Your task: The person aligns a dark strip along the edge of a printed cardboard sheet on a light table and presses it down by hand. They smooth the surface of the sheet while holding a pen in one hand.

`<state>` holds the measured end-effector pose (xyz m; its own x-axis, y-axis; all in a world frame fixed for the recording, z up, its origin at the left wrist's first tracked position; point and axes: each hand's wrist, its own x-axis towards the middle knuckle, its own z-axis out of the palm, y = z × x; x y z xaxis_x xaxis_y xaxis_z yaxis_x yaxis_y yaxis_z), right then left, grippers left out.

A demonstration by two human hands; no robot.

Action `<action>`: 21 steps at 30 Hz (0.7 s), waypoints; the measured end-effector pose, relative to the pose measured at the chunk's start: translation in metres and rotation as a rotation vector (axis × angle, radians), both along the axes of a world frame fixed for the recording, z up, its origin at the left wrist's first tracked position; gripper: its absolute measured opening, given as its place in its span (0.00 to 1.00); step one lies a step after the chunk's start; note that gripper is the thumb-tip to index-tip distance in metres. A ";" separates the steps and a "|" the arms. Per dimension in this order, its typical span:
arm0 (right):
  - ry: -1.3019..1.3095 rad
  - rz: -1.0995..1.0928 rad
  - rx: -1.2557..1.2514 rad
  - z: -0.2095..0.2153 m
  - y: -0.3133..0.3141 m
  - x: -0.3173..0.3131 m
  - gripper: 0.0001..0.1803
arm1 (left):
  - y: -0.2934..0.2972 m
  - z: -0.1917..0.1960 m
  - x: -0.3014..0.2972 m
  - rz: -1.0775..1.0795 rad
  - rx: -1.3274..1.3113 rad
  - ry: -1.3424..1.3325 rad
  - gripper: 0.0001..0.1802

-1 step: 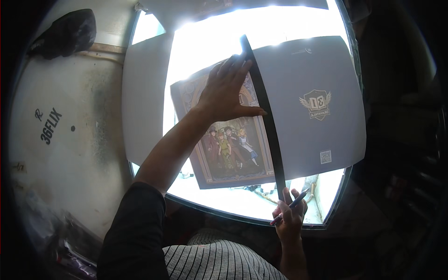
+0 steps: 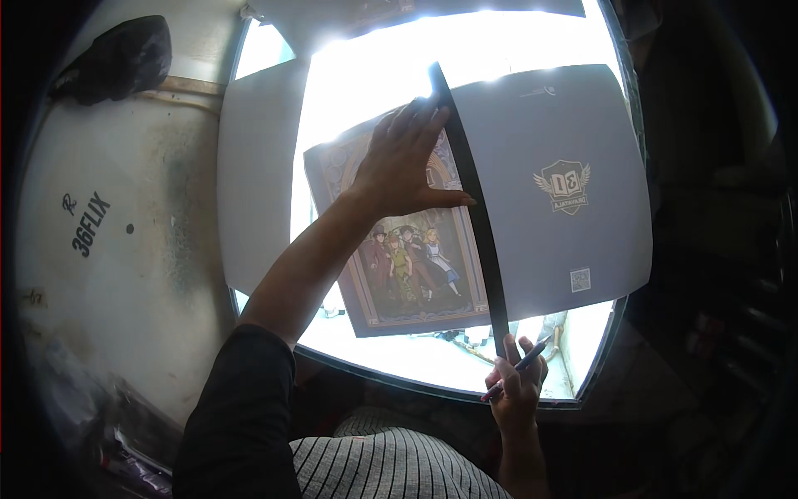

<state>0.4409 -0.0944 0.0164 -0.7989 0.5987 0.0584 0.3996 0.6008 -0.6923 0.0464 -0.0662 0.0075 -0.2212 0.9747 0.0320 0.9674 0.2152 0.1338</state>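
A printed cover sheet [image 2: 573, 125] lies on a brightly lit glass panel [image 2: 366, 75]; light shows through it. Its left half carries a framed picture of several cartoon figures, its right half an emblem and a small square code. Across the sheet's middle runs a long dark ruler [image 2: 480, 224], slightly tilted. My left hand [image 2: 407, 166] rests over the picture, fingers spread, with fingertips and thumb against the ruler. At the ruler's near end, my right hand [image 2: 517, 387] is closed round a dark pen [image 2: 532, 353], its fingers touching or very near the ruler.
A grey blank sheet [image 2: 262, 175] lies over the panel's left side. Left of the panel is a stained white surface [image 2: 125, 249] with a black bag [image 2: 125, 58] at its far end. The panel has a dark near edge [image 2: 416, 382]. Dim clutter surrounds the right side.
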 end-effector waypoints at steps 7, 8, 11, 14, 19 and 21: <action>0.003 0.003 -0.003 -0.003 -0.001 0.003 0.16 | -0.001 0.000 0.002 0.018 -0.026 0.001 0.71; 0.003 0.004 -0.002 -0.003 -0.001 0.003 0.16 | -0.001 0.000 0.002 0.018 -0.025 0.001 0.71; 0.012 -0.002 0.006 -0.004 -0.001 0.003 0.16 | -0.001 -0.001 0.001 0.015 -0.022 -0.005 0.71; 0.016 -0.004 0.007 -0.004 -0.002 0.003 0.16 | 0.000 0.001 0.003 0.035 -0.041 -0.024 0.71; 0.006 0.006 0.008 -0.004 -0.003 0.002 0.17 | -0.002 0.002 0.001 0.045 -0.052 -0.031 0.72; 0.010 0.008 0.010 -0.003 -0.003 0.001 0.17 | -0.003 0.003 0.001 0.050 -0.060 -0.026 0.72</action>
